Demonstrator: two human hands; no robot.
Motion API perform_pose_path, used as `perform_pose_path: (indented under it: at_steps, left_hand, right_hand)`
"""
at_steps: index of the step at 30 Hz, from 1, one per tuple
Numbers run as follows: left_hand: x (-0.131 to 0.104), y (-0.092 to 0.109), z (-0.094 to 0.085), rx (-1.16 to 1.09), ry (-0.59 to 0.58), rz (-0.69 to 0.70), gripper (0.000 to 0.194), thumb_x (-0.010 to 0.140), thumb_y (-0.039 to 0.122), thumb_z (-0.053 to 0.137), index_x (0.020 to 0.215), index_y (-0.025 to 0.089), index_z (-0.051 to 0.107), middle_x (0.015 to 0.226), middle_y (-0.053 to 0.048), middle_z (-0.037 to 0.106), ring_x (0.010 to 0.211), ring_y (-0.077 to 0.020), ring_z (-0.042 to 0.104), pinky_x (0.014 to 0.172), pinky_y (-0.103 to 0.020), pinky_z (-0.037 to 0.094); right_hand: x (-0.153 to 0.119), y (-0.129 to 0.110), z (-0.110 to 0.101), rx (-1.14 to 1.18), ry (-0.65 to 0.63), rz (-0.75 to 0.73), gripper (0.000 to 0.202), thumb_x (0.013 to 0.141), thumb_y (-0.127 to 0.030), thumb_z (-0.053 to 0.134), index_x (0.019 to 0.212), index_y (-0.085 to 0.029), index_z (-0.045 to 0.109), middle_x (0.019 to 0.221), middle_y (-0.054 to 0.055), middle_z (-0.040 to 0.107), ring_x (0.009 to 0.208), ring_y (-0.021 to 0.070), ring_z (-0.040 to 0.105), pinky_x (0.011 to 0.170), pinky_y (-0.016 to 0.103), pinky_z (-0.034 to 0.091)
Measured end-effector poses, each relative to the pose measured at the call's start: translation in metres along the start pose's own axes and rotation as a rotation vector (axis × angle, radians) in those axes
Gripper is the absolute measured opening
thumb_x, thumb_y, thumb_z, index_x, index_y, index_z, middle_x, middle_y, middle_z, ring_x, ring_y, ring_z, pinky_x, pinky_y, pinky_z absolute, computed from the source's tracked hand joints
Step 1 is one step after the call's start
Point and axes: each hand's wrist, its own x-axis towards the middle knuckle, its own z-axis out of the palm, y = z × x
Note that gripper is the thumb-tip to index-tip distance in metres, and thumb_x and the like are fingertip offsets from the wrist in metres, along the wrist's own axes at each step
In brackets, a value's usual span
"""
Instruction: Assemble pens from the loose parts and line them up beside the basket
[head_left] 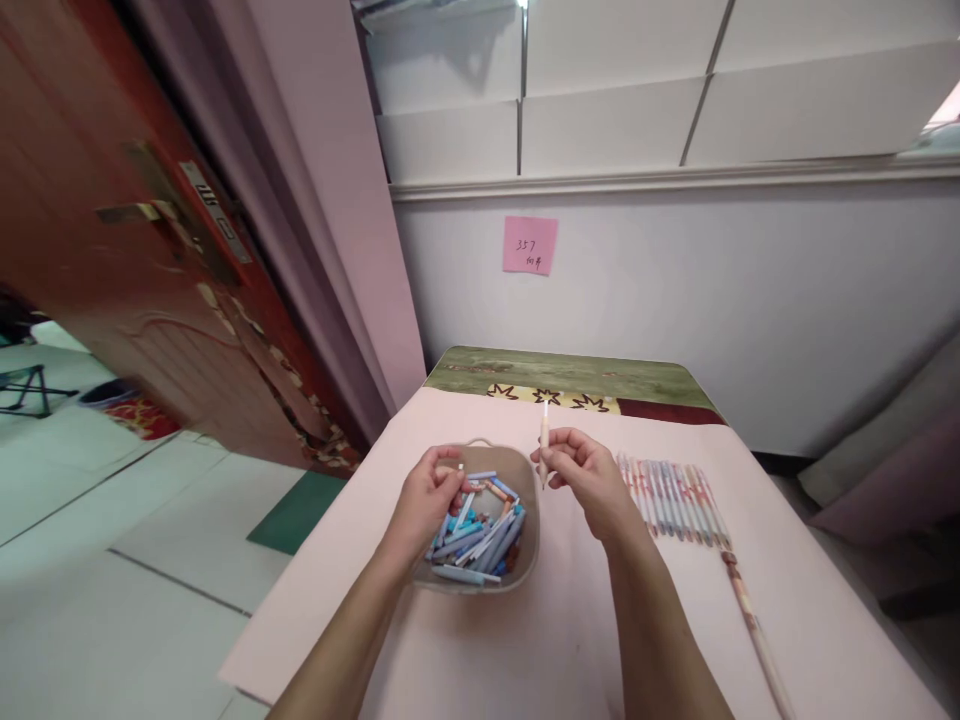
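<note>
My right hand [589, 478] pinches a pale cream pen barrel [544, 452] between thumb and fingers, white end up and the narrow end pointing down. It is just right of a beige basket [530, 570] on the table. My left hand [433, 492] hovers over the basket's left side, thumb and forefinger pressed together; a tiny white bit shows at the fingertips, too small to name. Inside the basket lie many loose blue, white and brown pen parts [487, 540], some hidden by the left hand. A row of pens [673, 500] with patterned barrels lies right of my right hand.
A long patterned stick-like object [756, 625] lies at the table's right side. The table [577, 640] has a pale pink cover, with a green patterned strip at the back against the wall. A pink note [529, 246] is stuck there. A red-brown door [172, 270] stands left.
</note>
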Motion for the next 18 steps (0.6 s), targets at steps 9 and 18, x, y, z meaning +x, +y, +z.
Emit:
perform_pose_path:
  at_steps: [9, 18]
  left_hand:
    - [-0.018, -0.002, -0.01, 0.836, -0.226, 0.048, 0.017, 0.074, 0.017, 0.051, 0.075, 0.023, 0.066, 0.07, -0.002, 0.066, 0.069, -0.0193, 0.059, 0.059, -0.027, 0.033]
    - [-0.001, 0.006, -0.017, 0.891, -0.229, 0.04, 0.018, 0.073, 0.024, 0.059, 0.087, 0.027, 0.071, 0.091, -0.004, 0.071, 0.088, -0.0223, 0.061, 0.071, -0.028, 0.039]
  right_hand:
    - [-0.005, -0.002, 0.0, -0.012, 0.007, -0.011, 0.039, 0.068, -0.04, 0.072, 0.098, -0.016, 0.062, 0.079, 0.006, 0.07, 0.069, 0.0151, 0.058, 0.057, 0.025, 0.043]
    - [-0.003, -0.001, -0.003, -0.01, 0.022, -0.007, 0.04, 0.066, -0.043, 0.074, 0.095, -0.017, 0.064, 0.079, 0.005, 0.07, 0.069, 0.0154, 0.059, 0.058, 0.025, 0.043]
